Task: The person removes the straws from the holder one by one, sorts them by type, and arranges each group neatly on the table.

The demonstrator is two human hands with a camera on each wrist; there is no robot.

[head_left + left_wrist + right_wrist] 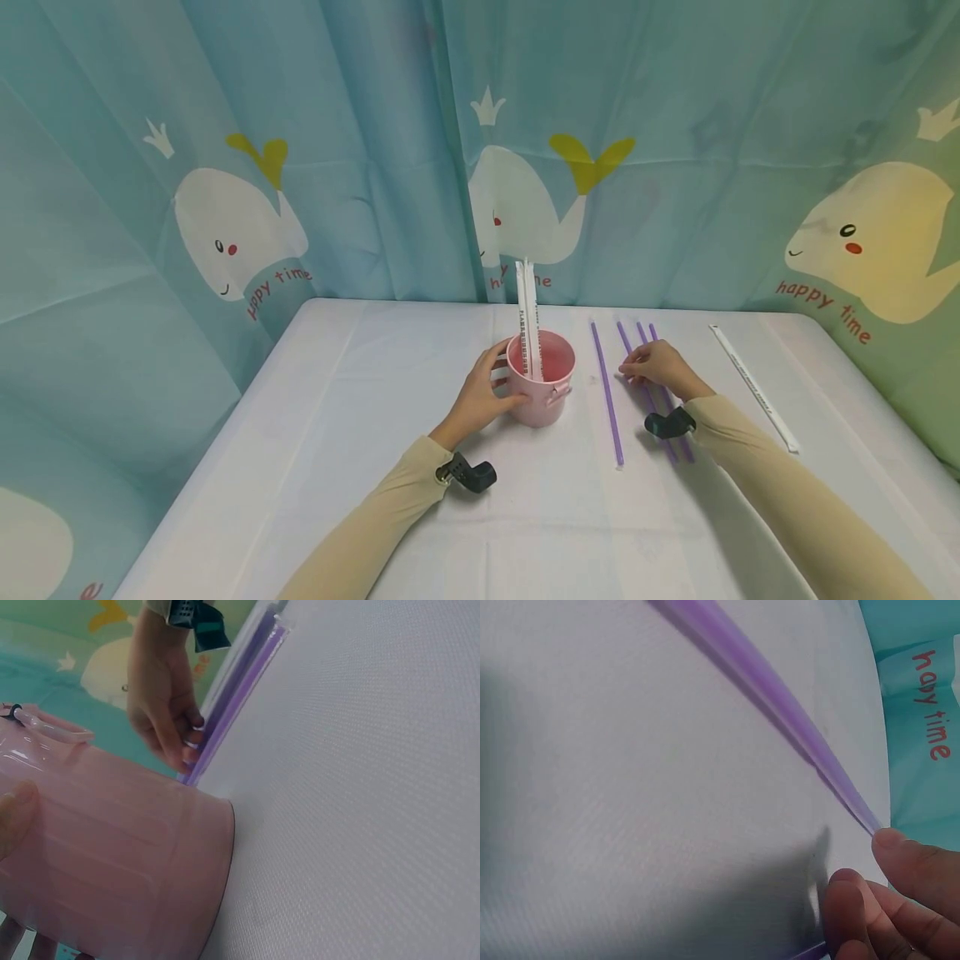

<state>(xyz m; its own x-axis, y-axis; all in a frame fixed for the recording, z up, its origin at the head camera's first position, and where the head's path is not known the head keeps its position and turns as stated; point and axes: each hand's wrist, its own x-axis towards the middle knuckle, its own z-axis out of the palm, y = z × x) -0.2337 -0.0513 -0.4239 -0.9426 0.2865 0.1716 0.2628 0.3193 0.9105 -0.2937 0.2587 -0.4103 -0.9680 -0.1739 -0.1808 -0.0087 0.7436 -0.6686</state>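
Observation:
My left hand (pixel 483 392) grips a pink cup (pixel 536 408) with small handles, thumb on its front and fingers behind. Two white paper-wrapped strips (pixel 529 325) with printing stand in the cup, leaning on its rim. My right hand (pixel 660 367) hovers low over several long purple straws (pixel 667 400) lying on the table, its fingers bent loosely. In the right wrist view, a gap shows between the thumb (pixel 911 859) and forefinger; the fingers partly cover one straw. Left of this hand lies another purple straw (pixel 606 392). Contact with a straw is unclear.
A single white wrapped strip (pixel 753 387) lies at the right of the white table (pixel 420 350). A blue-green curtain (pixel 405 167) printed with whales hangs behind the table and along its sides.

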